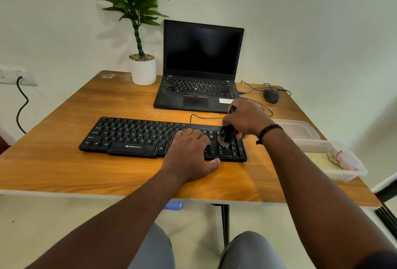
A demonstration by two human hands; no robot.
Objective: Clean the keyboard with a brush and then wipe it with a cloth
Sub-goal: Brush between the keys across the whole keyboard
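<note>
Gripping the brush (pixel 228 134) by its dark handle, the right hand (pixel 247 119) holds the pale bristles down on the keys at the right end of the black keyboard (pixel 137 137), which lies along the near middle of the wooden table (pixel 64 167). Flat and with fingers straight, the left hand (pixel 190 150) presses on the keys just left of the brush, its thumb over the near edge, steadying the board.

To do this step well, I judge the bristles should be kept angled into the gaps between keys and drawn in short strokes toward one edge, so the dust leaves the board instead of settling again. Light pressure suits best; the steadying hand should shift leftward as each section is done. What looks like a yellowish cloth (pixel 322 161) lies in the clear plastic box (pixel 352 172) at the right edge, within easy reach for wiping afterwards.
</note>
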